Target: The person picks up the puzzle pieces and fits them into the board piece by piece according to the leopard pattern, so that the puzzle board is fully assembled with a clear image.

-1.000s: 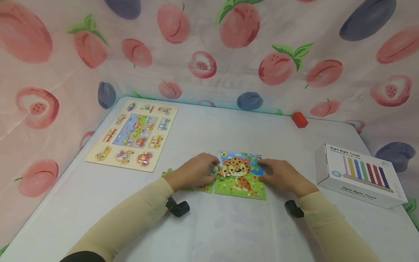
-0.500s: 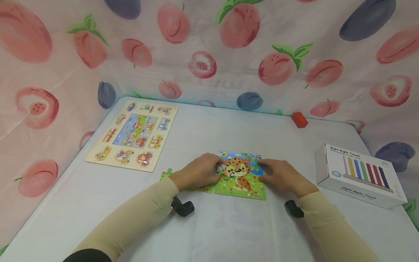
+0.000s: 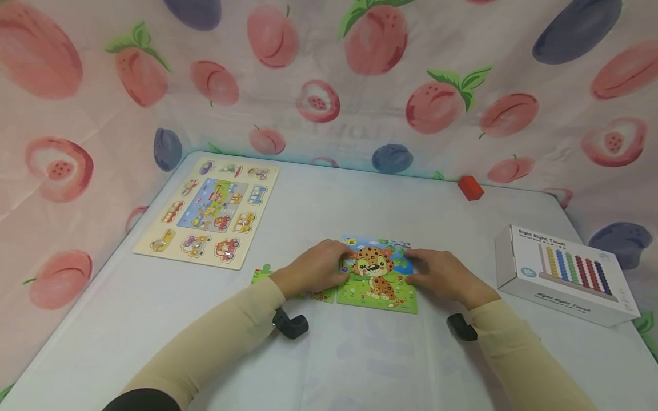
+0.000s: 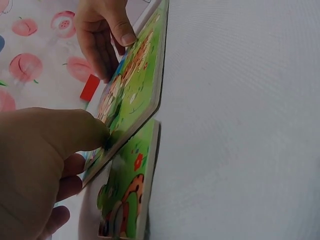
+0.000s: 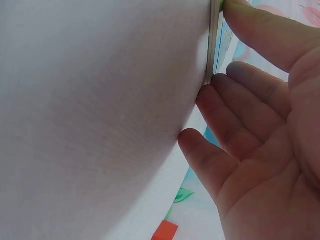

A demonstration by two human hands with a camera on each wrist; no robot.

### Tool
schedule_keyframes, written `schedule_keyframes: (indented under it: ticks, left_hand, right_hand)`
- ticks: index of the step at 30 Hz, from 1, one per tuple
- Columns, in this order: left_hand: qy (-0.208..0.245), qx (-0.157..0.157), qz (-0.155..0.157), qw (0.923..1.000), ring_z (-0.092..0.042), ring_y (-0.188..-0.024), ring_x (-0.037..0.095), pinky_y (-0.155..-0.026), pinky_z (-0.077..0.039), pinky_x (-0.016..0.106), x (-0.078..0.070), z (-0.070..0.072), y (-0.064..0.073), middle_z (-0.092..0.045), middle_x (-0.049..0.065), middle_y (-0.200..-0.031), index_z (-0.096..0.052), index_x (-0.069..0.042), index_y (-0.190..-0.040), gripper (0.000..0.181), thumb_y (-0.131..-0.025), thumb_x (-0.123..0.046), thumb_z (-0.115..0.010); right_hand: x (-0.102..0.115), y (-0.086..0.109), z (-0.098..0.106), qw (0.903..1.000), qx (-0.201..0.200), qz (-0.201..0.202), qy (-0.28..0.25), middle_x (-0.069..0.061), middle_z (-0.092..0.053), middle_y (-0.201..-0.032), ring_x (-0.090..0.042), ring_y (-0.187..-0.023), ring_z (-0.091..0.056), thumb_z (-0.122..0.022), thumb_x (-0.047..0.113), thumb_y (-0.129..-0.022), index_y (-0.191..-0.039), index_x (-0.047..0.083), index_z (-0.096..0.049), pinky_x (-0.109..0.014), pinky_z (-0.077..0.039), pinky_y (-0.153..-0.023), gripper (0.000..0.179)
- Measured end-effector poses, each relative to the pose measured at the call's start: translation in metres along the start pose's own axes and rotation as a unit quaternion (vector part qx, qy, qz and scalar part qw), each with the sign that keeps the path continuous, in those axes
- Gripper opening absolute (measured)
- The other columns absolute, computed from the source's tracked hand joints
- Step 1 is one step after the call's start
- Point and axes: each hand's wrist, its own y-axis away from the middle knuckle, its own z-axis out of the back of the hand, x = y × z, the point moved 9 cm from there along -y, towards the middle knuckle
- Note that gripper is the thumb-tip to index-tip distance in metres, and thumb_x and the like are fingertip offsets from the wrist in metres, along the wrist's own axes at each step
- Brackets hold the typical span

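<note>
A jigsaw puzzle (image 3: 377, 288) with a spotted leopard cub on green grass lies flat before me. At its left side my left hand (image 3: 319, 265) pinches a puzzle piece, mostly hidden by the fingers. In the left wrist view, that thumb (image 4: 85, 132) lies at the puzzle's left edge, other fingers bent beneath it. My right hand (image 3: 444, 274) steadies the right edge with thumb and fingertips, its fingers (image 5: 232, 117) loosely extended in the right wrist view. Loose green pieces (image 3: 324, 295) lie partly under my left hand; one piece (image 4: 134, 192) shows a spotted tail-like shape.
A wooden vehicle peg puzzle board (image 3: 257, 240) lies at the back left. At the right stands a white bead-toy box (image 3: 562, 274), and a red block (image 3: 470, 188) sits near the back edge. Fruit-patterned cloth (image 3: 319, 57) surrounds the white table (image 3: 349, 365).
My left hand has shifted slightly right, bringing the pinched piece onto the puzzle's left side, where it now blends into the picture. My right hand stays at the right edge.
</note>
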Motion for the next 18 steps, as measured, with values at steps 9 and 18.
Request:
schedule_keyframes:
  ticks: [9,18]
  left_hand:
    - [0.001,-0.007,-0.004,1.0000,-0.055,-0.123,0.027,-0.105,-0.042,0.037,-0.0001,0.0003,-0.0017,-0.064,0.011,-0.124,-0.061,0.000,-0.130,0.046,-0.091,-0.024,-0.073]
    - [-0.010,-0.006,0.003,0.9999,-0.056,-0.121,0.025,-0.104,-0.043,0.038,0.0001,-0.0009,-0.0031,-0.065,0.010,-0.126,-0.062,-0.003,-0.131,0.046,-0.092,-0.026,-0.072]
  right_hand:
    - [-0.0001,-0.0002,0.0005,1.0000,0.000,-0.001,0.001,-0.024,-0.048,-0.146,-0.046,-0.134,-0.041,-0.075,0.025,-0.090,-0.144,0.002,-0.052,-0.061,-0.033,-0.107,0.063]
    - [0.0002,-0.0001,-0.0004,1.0000,0.001,-0.002,0.005,-0.024,-0.048,-0.146,-0.046,-0.134,-0.041,-0.075,0.026,-0.090,-0.144,0.003,-0.053,-0.062,-0.033,-0.107,0.063]
